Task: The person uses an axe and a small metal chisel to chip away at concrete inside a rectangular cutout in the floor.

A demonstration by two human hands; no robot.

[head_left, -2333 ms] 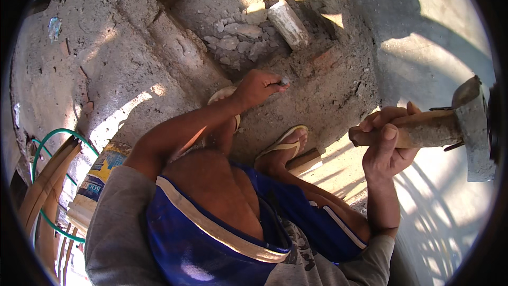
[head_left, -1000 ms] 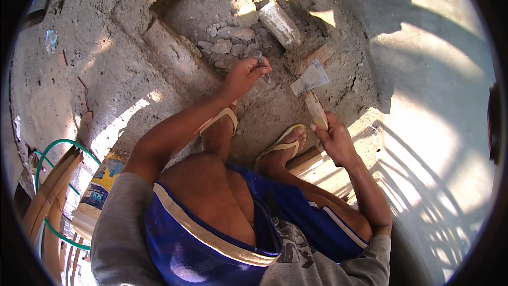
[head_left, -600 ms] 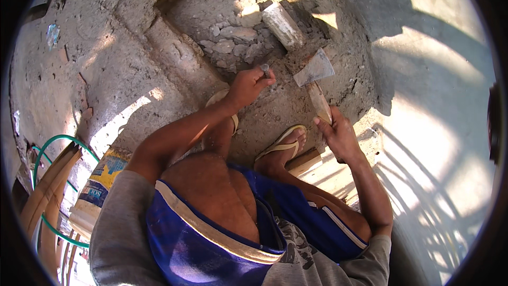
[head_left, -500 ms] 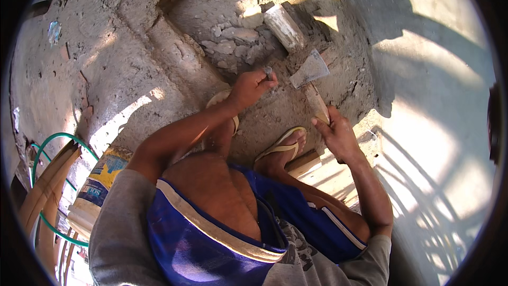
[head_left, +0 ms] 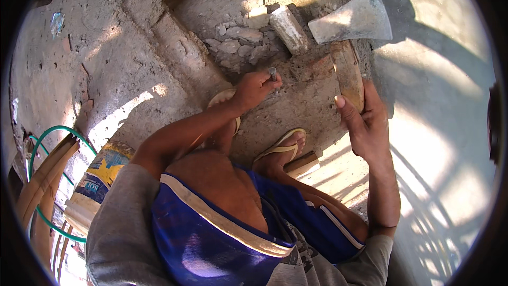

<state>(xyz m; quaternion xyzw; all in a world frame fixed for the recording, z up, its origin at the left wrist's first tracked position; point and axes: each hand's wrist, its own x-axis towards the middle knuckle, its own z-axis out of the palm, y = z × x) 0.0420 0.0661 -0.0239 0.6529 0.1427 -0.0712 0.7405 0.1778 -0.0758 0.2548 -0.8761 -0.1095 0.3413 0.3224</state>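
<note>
My left hand [head_left: 255,91] is closed around a short metal chisel [head_left: 272,73], whose top end sticks up past the fingers. Its lower end is hard to make out against the grey-brown ground. My right hand [head_left: 369,127] grips the wooden handle [head_left: 348,74] of an axe, holding it up to the right of the chisel. The broad grey axe head [head_left: 353,20] is in the air, apart from the chisel. Just beyond my left hand, a pale, dirt-smeared pipe stub [head_left: 289,29] slants out of the dug ground beside broken rubble [head_left: 241,45].
A shallow trench edge [head_left: 182,47] runs along the left of the rubble. At lower left stand a labelled bucket [head_left: 98,182], a green hose [head_left: 63,128] and wooden boards [head_left: 45,177]. A smooth grey wall [head_left: 439,95] rises close on the right. My sandalled feet are below the chisel.
My right hand has lifted the axe up and to the right, away from the chisel, so its head looks larger. My left hand stays nearly where it was, still gripping the chisel.
</note>
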